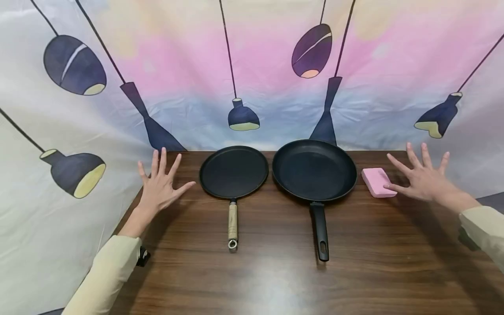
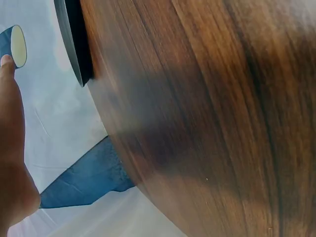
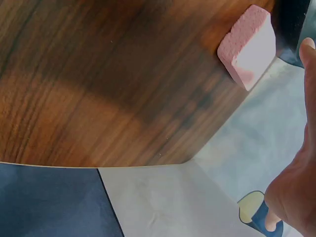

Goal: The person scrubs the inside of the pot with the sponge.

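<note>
My left hand [image 1: 159,186] is held over the table's left side, fingers spread, nothing in it. Nearest to it is a flat black crepe pan [image 1: 234,172] with a wooden handle [image 1: 233,221] and a metal hanging ring. To the right of that lies a larger black frying pan [image 1: 315,170], its black handle [image 1: 320,229] pointing toward me. A pink sponge [image 1: 378,182] rests beside the frying pan, also seen as a pink sponge [image 3: 249,47] in the right wrist view. My right hand [image 1: 425,179] spreads its fingers above the sponge's right side, thumb overlapping it in the head view, holding nothing.
A brown wooden table [image 1: 267,280] carries the pans and sponge. Behind it hangs a cloth backdrop [image 1: 189,65] printed with dark lamps, meeting the table's back edge. Dark straps show at both wrists.
</note>
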`<state>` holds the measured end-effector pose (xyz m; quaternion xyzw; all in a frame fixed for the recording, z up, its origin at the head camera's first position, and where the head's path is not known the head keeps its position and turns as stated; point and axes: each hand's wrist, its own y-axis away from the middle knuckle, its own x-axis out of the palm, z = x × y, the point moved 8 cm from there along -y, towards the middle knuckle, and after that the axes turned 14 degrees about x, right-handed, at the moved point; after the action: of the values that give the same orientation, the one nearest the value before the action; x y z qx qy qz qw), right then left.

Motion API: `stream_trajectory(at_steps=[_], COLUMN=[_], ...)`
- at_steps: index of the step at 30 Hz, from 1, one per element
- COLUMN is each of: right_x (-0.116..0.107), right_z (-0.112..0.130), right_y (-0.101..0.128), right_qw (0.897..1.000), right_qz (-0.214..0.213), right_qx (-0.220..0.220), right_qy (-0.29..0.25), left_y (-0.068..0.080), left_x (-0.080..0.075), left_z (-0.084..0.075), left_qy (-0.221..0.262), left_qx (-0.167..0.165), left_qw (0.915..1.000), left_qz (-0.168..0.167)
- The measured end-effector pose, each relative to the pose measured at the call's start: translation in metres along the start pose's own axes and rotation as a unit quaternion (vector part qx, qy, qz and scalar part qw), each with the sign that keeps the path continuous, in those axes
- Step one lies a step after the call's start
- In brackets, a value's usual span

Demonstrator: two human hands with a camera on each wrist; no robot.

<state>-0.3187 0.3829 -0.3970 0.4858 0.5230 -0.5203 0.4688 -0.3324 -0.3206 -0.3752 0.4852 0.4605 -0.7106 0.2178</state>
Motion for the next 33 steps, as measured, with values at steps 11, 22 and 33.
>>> stream_trajectory(at_steps=[11,22,33], right_x=[0.011,0.016,0.034], right_z=[0.005,0.002,0.004], right_y=[0.004,-0.003,-0.006], right_qw=[0.993,0.955,0.951], right_qz=[0.016,0.095,0.123], right_qx=[0.005,0.059,0.073], right_qy=[-0.114,-0.275,-0.273], left_y=[-0.009,-0.015,-0.004], left_x=[-0.009,-0.017,-0.001], left_z=[-0.054,-0.076,-0.098], left_qy=[0.306,0.535,0.45], left_qx=[-0.025,-0.029,-0.039], left_qw=[0.9513,0.8438,0.89], left_qz=[0.029,0.029,0.064])
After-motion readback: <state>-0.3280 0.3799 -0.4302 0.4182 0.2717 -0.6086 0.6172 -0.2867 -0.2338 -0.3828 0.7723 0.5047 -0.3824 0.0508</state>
